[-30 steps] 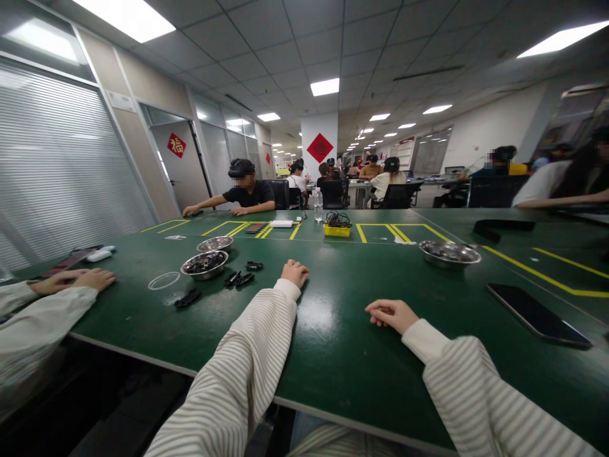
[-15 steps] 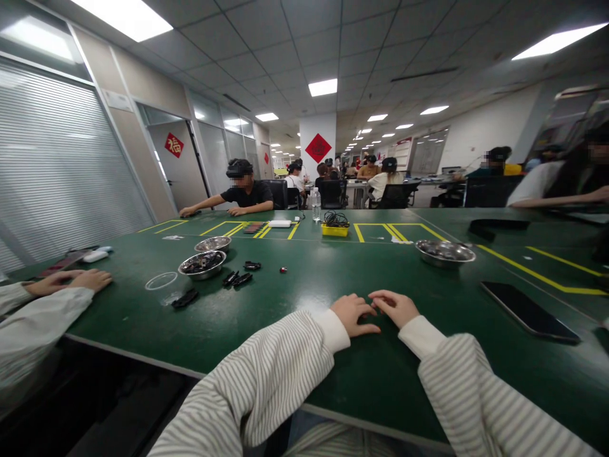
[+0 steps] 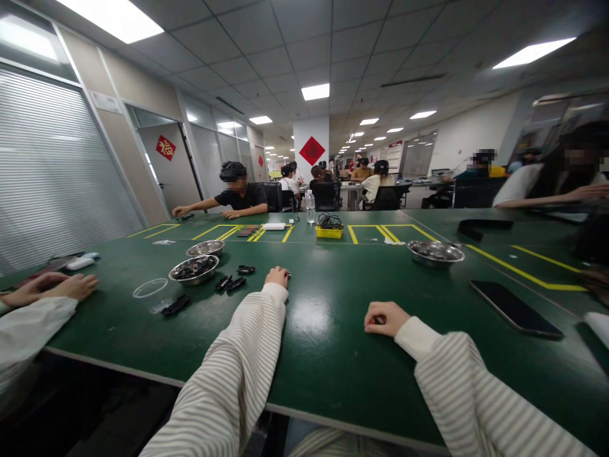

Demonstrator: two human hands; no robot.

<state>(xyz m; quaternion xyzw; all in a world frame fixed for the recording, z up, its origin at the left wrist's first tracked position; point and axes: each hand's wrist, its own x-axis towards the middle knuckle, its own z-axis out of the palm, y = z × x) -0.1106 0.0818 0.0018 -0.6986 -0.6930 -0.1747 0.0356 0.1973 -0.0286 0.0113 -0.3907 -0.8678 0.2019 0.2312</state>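
Note:
My left hand point(image 3: 278, 277) reaches forward on the green table point(image 3: 328, 355), its fingers curled down round a small piece. Only a dark, shiny bit of that piece shows at the fingertips. My right hand point(image 3: 387, 317) rests nearer to me, fingers closed round a small red and dark piece point(image 3: 377, 320), mostly hidden. Left of my left hand lie several black plastic parts point(image 3: 231, 284). Beyond them stands a steel bowl point(image 3: 195, 271) filled with dark parts, with a second steel bowl point(image 3: 205, 247) behind it.
A clear plastic ring-shaped lid point(image 3: 150, 288) lies at the left. Another steel bowl point(image 3: 435, 255) and a black phone point(image 3: 516, 309) are at the right. A yellow tray of black cables point(image 3: 329, 232) and a bottle point(image 3: 311, 208) stand farther back. A neighbour's hands point(image 3: 61, 287) rest at far left.
My hands were close together with their fingers apart. The left has moved forward and left onto where a small red piece lay; the right has curled shut. The view has turned slightly right.

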